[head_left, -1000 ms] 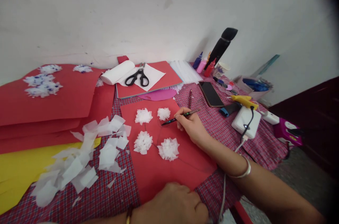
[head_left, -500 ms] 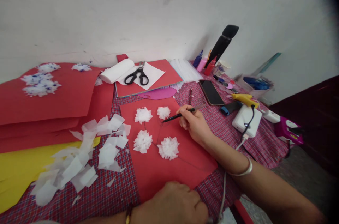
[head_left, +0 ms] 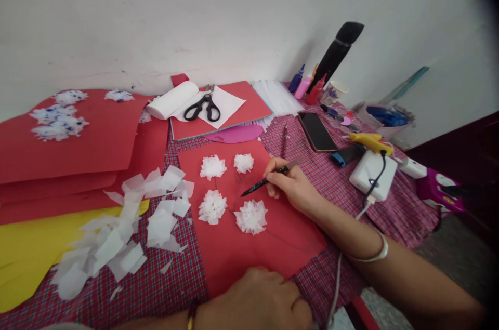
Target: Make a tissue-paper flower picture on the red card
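Observation:
My right hand [head_left: 290, 182] pinches a black pen [head_left: 257, 187], tip pointing left and down at a red paper sheet [head_left: 228, 262]. The tip is at a thin dark line drawn between white tissue-paper flowers; whether it touches cannot be told. On the sheet sit a lower right flower [head_left: 251, 216], a lower left flower [head_left: 212, 207], an upper left flower [head_left: 213, 167] and a smaller upper right flower [head_left: 244, 162]. Thin lines link some of them, and another runs toward the right corner. My left hand [head_left: 257, 301] rests curled on the sheet's near edge, fingertips hidden.
Loose white tissue squares [head_left: 111, 249] lie left, near yellow paper [head_left: 23, 257] and red sheets with blue-spotted flowers [head_left: 60, 122]. Behind are scissors [head_left: 202, 109] and a tissue roll [head_left: 173, 100]. A phone [head_left: 317, 132], glue gun [head_left: 366, 142] and white box with cable [head_left: 373, 174] are right.
The pen tip has moved down along the drawn line, toward the lower right flower. My left hand stays at the near edge. The view has shifted slightly.

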A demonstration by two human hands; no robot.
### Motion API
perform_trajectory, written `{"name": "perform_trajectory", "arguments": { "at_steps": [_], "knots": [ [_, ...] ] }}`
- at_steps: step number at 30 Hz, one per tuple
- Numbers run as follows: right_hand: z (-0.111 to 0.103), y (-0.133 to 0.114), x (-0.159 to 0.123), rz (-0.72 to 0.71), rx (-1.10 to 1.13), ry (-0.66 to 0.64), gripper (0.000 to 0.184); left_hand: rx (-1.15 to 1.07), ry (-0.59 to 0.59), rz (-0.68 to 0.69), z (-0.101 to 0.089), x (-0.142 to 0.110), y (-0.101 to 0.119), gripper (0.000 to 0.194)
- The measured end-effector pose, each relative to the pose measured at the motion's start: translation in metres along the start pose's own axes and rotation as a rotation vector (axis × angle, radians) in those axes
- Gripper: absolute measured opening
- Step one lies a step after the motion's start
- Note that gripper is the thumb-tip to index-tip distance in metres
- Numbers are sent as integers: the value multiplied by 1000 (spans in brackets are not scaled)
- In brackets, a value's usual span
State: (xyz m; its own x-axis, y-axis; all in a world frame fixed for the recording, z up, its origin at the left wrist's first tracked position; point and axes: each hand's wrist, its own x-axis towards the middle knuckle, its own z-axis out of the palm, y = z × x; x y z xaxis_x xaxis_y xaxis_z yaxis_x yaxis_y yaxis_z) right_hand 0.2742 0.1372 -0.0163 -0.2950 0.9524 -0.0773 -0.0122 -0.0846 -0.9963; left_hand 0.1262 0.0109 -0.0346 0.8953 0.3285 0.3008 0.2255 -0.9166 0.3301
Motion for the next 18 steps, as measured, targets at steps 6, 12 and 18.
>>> {"name": "perform_trajectory", "arguments": {
  "at_steps": [6, 12, 18],
  "knots": [
    [9, -3, -1, 21, -67, -20, 13, 0, 66, -8, 0, 0, 0, 30],
    [10, -4, -3, 20, -95, -34, 13, -5, 95, -11, -1, 0, 0, 28],
    [10, -3, -3, 1, -105, -18, 13, -15, 122, -6, 2, -1, 0, 29]
  ]
}}
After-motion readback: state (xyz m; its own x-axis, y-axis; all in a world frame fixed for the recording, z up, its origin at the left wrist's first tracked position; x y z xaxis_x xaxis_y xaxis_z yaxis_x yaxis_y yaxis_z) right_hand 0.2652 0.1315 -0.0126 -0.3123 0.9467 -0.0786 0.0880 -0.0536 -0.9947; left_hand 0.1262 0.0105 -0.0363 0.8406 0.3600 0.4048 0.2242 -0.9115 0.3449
